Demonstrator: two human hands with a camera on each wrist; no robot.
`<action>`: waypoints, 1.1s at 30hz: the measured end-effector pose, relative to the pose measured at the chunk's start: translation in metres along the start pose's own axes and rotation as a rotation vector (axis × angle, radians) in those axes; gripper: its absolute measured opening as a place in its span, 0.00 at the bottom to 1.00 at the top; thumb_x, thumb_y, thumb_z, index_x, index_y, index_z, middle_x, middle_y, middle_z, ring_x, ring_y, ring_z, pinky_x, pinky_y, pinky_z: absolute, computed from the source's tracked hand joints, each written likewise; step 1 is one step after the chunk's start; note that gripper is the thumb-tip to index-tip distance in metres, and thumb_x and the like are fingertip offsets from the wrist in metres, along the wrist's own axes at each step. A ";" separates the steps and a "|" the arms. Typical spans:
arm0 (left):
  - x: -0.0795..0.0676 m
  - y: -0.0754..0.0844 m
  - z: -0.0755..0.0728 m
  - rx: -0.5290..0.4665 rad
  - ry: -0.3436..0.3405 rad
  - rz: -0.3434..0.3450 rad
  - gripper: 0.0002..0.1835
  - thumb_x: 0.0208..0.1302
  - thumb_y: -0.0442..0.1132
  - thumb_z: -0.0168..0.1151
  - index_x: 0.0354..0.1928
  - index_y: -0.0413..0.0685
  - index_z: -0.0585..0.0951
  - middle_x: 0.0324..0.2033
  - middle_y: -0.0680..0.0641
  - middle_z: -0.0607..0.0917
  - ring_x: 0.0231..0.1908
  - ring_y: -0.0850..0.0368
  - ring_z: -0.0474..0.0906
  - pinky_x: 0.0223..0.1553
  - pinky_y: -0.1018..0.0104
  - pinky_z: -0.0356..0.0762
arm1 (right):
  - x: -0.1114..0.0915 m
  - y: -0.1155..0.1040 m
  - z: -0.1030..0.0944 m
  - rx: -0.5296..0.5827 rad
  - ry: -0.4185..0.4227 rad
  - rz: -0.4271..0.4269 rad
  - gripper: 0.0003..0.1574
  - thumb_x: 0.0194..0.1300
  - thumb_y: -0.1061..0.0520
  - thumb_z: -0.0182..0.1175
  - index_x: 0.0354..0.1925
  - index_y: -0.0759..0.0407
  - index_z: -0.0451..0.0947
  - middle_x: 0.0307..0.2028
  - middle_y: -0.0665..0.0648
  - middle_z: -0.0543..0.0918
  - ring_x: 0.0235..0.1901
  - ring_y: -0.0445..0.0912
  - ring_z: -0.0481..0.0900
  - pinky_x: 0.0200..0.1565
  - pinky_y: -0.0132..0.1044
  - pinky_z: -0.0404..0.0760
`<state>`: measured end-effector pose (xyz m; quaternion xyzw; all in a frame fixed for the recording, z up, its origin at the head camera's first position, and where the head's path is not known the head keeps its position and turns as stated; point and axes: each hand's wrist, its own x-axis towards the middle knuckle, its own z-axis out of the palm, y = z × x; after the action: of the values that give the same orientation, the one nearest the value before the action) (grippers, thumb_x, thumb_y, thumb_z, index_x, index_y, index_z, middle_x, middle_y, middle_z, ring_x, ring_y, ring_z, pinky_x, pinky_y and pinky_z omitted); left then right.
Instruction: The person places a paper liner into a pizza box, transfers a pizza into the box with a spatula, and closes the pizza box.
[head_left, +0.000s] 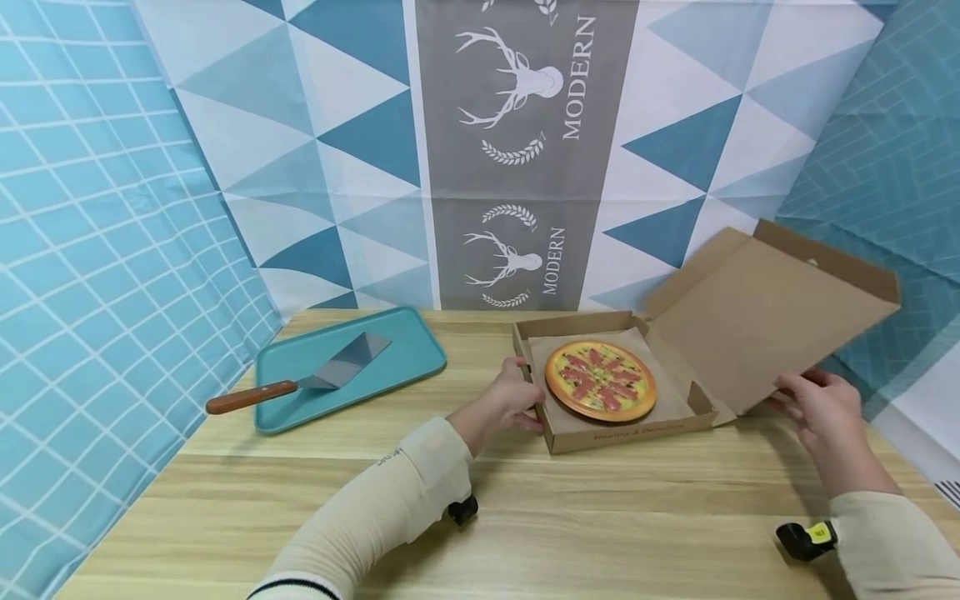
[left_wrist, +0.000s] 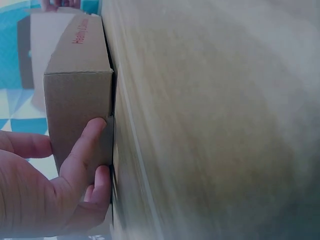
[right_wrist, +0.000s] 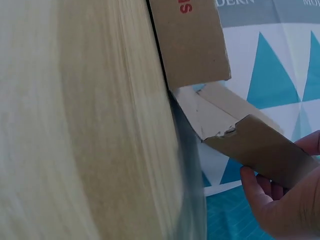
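A cardboard pizza box (head_left: 570, 440) lies open at the back of the table, with a pizza (head_left: 600, 381) on brown paper inside it. My left hand (head_left: 517, 396) grips the box's left side; in the left wrist view its fingers (left_wrist: 82, 150) lie along the outer wall and the thumb is at the upper edge. At the right, my right hand (head_left: 821, 408) pinches the front edge of the raised lid (head_left: 772, 308). The right wrist view has the lid's side flap (right_wrist: 265, 150) between thumb and fingers. The lid leans back to the right.
A teal tray (head_left: 405, 346) sits at the back left. Across it lies a pizza peel (head_left: 348, 362), its wooden handle (head_left: 251, 397) sticking out over the tray's left rim. A patterned cloth backdrop (head_left: 360, 167) stands behind the wooden table (head_left: 600, 517).
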<state>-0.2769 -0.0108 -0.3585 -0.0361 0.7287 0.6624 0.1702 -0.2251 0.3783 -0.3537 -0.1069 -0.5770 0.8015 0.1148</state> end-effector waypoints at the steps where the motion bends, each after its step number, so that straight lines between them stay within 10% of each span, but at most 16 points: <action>1: -0.001 0.000 0.001 -0.001 0.002 -0.003 0.43 0.58 0.18 0.54 0.72 0.48 0.50 0.60 0.26 0.63 0.41 0.34 0.81 0.28 0.50 0.84 | 0.001 -0.001 0.002 -0.038 -0.002 -0.014 0.33 0.62 0.68 0.63 0.60 0.56 0.60 0.45 0.49 0.69 0.33 0.38 0.80 0.32 0.34 0.83; 6: -0.007 -0.001 0.003 -0.009 0.008 -0.020 0.44 0.58 0.18 0.54 0.73 0.48 0.48 0.60 0.26 0.63 0.43 0.34 0.80 0.28 0.52 0.84 | 0.001 -0.002 0.012 -0.261 -0.002 -0.090 0.47 0.63 0.67 0.61 0.72 0.62 0.46 0.45 0.51 0.64 0.32 0.35 0.76 0.32 0.29 0.82; 16: -0.024 -0.009 0.005 -0.048 0.021 -0.022 0.45 0.55 0.17 0.53 0.72 0.43 0.45 0.59 0.23 0.63 0.39 0.35 0.81 0.28 0.51 0.84 | -0.007 0.000 0.031 -0.769 -0.004 -0.262 0.46 0.66 0.63 0.58 0.69 0.79 0.43 0.53 0.68 0.64 0.37 0.33 0.67 0.32 0.23 0.78; 33: -0.056 -0.023 0.025 -0.152 0.160 0.032 0.45 0.55 0.17 0.54 0.71 0.41 0.44 0.61 0.20 0.52 0.29 0.37 0.83 0.23 0.56 0.83 | -0.007 0.003 0.051 -0.959 -0.127 -0.347 0.41 0.65 0.59 0.61 0.66 0.78 0.53 0.59 0.78 0.64 0.56 0.71 0.66 0.32 0.25 0.73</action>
<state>-0.2127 0.0011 -0.3657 -0.0900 0.6879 0.7135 0.0977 -0.2338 0.3294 -0.3408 -0.0014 -0.8948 0.4207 0.1492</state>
